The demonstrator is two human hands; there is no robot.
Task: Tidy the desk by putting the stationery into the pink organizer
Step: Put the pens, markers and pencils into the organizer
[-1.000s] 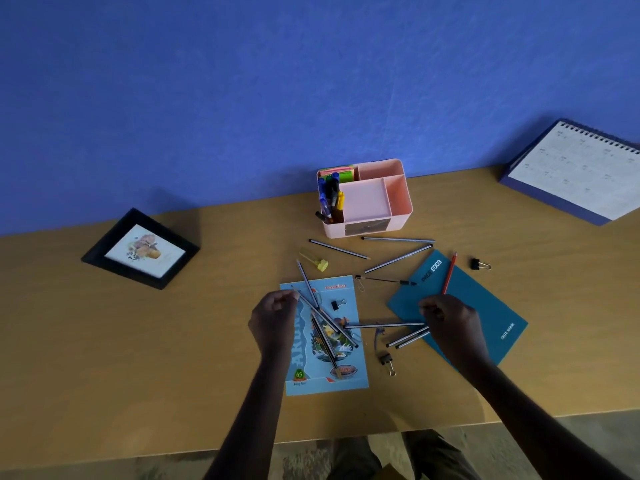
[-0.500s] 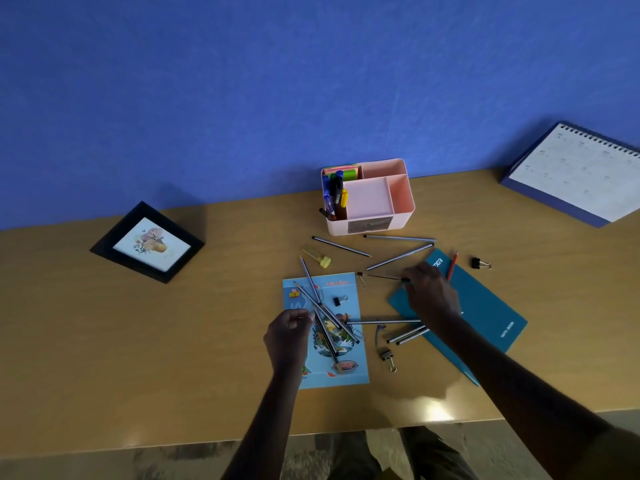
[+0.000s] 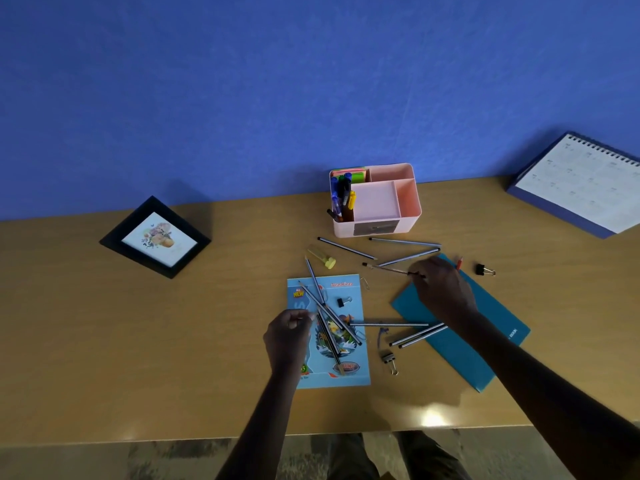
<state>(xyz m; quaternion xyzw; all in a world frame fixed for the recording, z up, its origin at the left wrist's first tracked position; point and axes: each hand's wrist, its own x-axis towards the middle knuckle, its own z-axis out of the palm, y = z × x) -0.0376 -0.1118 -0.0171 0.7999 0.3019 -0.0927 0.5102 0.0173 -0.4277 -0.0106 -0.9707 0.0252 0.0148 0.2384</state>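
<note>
The pink organizer stands at the back of the desk, with several pens upright in its left compartment. Striped pencils lie scattered in front of it. My left hand rests on a light blue booklet, and its curled fingertips pinch one pencil in a crossed pile of pencils. My right hand reaches over a teal notebook and pinches the end of a thin dark pen. More pencils lie just before the organizer.
A yellow-capped tube, a red pencil, a paper clip and binder clips lie loose. A black photo frame sits at the left and a desk calendar at the far right.
My right hand has moved away from me, from the pencils beside the teal notebook to the thin dark pen. My left hand has slid nearer to me along the booklet.
</note>
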